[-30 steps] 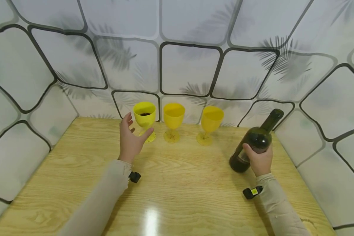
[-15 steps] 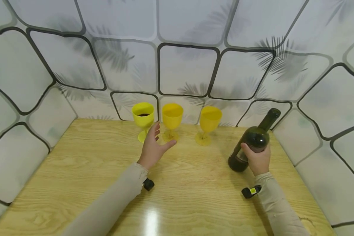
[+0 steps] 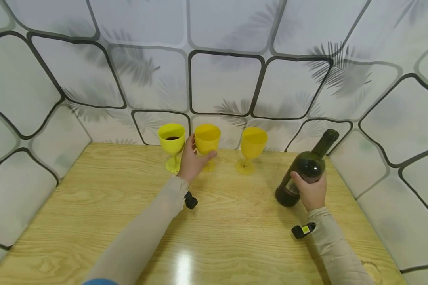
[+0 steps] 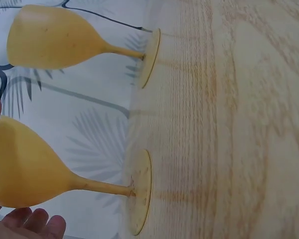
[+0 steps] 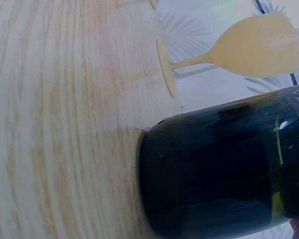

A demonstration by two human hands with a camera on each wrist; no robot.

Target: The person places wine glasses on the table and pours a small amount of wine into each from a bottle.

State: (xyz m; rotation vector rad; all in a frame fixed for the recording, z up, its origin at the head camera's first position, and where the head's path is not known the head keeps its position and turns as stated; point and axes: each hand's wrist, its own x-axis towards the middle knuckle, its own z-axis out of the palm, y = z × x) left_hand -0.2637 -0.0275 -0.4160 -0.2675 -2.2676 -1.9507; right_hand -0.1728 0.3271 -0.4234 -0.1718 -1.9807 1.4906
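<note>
A pale wall [image 3: 224, 83] with leaf marks and dark lines is the biggest thing. In front of it is the wood bench [image 3: 228, 221]. All the cups and the bottle are on it.

The big green bottle [image 3: 308, 165] is at the right side, near the right cup but not touching it. It looks like it stands on the bench.

Three yellow cups stand up straight in a row by the wall: the left cup [image 3: 172, 144], the middle cup [image 3: 207, 140] and the right cup [image 3: 253, 144]. The left and middle ones are close together, and the right one has more room.

The right hand [image 3: 313, 194] grips the bottle around its side. The left hand [image 3: 192, 163] is bent around the bowl of the middle cup, with the thumb in front. I cannot tell if it is squeezing the cup.

I think this step is getting hold of the middle cup. The next move seems to need a gentle, firm hold, so the thin stem does not tip. The fingers also need care not to bump the left cup.

That cup has a little dark drink [image 3: 172, 138] in it. I see none in the others.
</note>
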